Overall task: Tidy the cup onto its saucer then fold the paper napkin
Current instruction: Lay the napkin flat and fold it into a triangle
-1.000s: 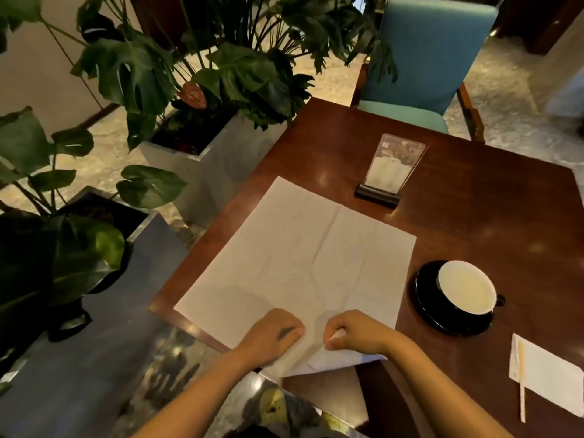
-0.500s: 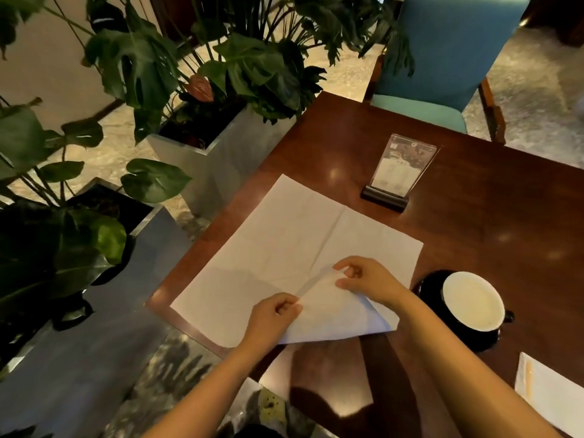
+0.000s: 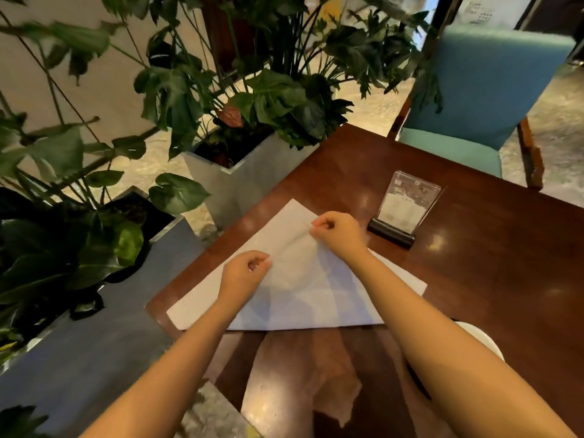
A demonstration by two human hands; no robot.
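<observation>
The white paper napkin (image 3: pixel 316 298) lies on the dark wooden table (image 3: pixel 489 279), folded over into a rough triangle with its fold line nearest me. My right hand (image 3: pixel 339 232) pinches the napkin's folded-over edge near the far corner. My left hand (image 3: pixel 245 273) pinches the same edge lower down on the left. The white cup (image 3: pixel 483 338) shows only as a sliver of rim behind my right forearm. Its dark saucer (image 3: pixel 417 379) is almost wholly hidden under that arm.
A clear acrylic sign holder (image 3: pixel 407 210) on a black base stands just beyond my right hand. A teal chair (image 3: pixel 493 99) stands at the table's far side. Leafy plants in grey planters (image 3: pixel 240 181) crowd the table's left edge.
Both hands carried the napkin's near corner up and away from me, laying it over the far part. The view tilted, so my right arm now covers the cup and saucer.
</observation>
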